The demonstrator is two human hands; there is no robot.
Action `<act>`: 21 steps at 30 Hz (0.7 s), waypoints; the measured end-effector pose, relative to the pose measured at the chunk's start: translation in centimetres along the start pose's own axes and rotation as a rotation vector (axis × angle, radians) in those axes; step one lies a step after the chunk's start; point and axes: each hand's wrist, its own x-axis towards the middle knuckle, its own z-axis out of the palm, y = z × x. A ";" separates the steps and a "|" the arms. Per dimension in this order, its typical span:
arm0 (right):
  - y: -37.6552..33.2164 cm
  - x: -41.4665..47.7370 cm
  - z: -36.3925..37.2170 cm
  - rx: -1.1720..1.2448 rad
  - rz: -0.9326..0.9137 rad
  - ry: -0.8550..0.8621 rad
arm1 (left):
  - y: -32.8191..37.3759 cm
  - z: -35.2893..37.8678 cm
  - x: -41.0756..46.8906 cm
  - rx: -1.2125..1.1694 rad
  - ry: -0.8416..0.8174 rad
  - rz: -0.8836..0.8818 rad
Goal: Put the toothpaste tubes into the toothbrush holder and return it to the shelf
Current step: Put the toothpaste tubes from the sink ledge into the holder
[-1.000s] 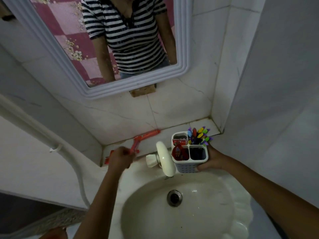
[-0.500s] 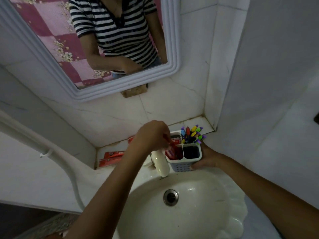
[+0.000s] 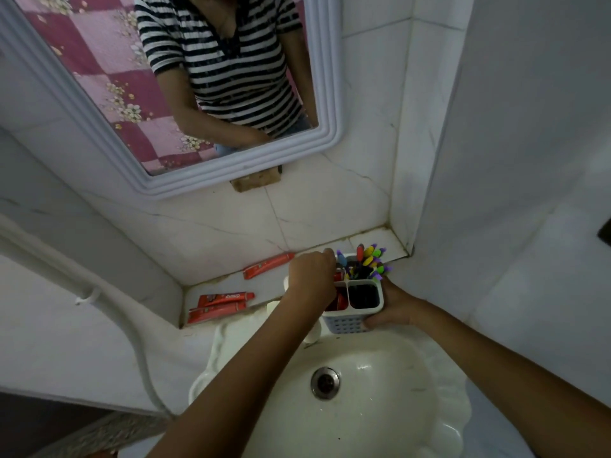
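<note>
A white toothbrush holder (image 3: 347,323) with four compartments stands at the back rim of the sink. Several colourful toothbrushes (image 3: 370,256) fill its far right compartment. My right hand (image 3: 393,307) grips the holder's right side. My left hand (image 3: 310,276) is curled over the left compartments, closed on a red toothpaste tube (image 3: 339,276) that goes down into the holder; the hand hides most of it. More red shows in the near left compartment. Three red toothpaste tubes lie on the tiled shelf (image 3: 363,241): one (image 3: 269,266) further back, two (image 3: 228,297) (image 3: 216,312) side by side at the left end.
The white sink (image 3: 380,408) with its drain (image 3: 325,382) lies below the holder. My left arm hides most of the white tap (image 3: 312,335). A mirror (image 3: 231,173) hangs above the shelf, a wall stands close on the right, and a white pipe (image 3: 109,309) runs down the left.
My left hand picked a red tube off the shelf, carried it right to the holder and now pushes it down into a left compartment. My right hand kept hold of the holder.
</note>
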 end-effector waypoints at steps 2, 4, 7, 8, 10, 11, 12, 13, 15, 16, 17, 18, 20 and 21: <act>0.0 0.0 0.0 -0.009 -0.004 0.010 | 0.2 0.0 0.3 0.014 0.000 0.004; -0.1 0.0 0.0 -0.003 -0.007 0.000 | 0.0 -0.3 0.4 -0.026 0.012 0.004; -0.3 -0.1 -0.1 0.003 -0.004 -0.019 | -0.5 -0.8 0.8 -0.056 0.041 0.003; -0.2 -0.1 -0.1 -0.001 -0.009 -0.023 | -0.6 -0.8 0.8 -0.057 0.039 0.000; 0.0 0.0 -0.1 -0.008 -0.006 -0.019 | -0.7 -0.6 0.8 -0.052 0.021 0.005; 0.1 0.1 -0.1 -0.010 -0.005 -0.016 | -0.9 -0.3 0.8 -0.059 0.015 0.012; 0.1 0.1 -0.1 -0.010 -0.008 -0.016 | -1.2 0.0 0.7 -0.068 0.014 0.009; 0.2 0.1 -0.1 -0.016 -0.013 -0.013 | -1.7 0.2 0.7 -0.086 0.017 0.005; 0.1 0.1 0.0 -0.030 -0.023 -0.011 | -3.0 0.0 0.3 -0.196 0.053 0.008; 0.2 0.1 0.0 -0.034 -0.027 -0.007 | -4.0 -0.1 0.0 -0.298 0.085 -0.010; 0.3 0.2 0.0 -0.035 -0.030 -0.002 | -5.3 -0.2 -0.3 -0.416 0.133 -0.050; 0.4 0.3 0.0 -0.038 -0.031 0.000 | -6.9 0.2 -0.6 -0.520 0.194 -0.113; 0.6 0.4 -0.1 -0.042 -0.031 -0.006 | -10.9 2.1 -1.0 -0.555 0.274 -0.272; 0.7 0.4 -0.1 -0.040 -0.034 -0.011 | -13.0 3.6 -1.3 -0.481 0.259 -0.331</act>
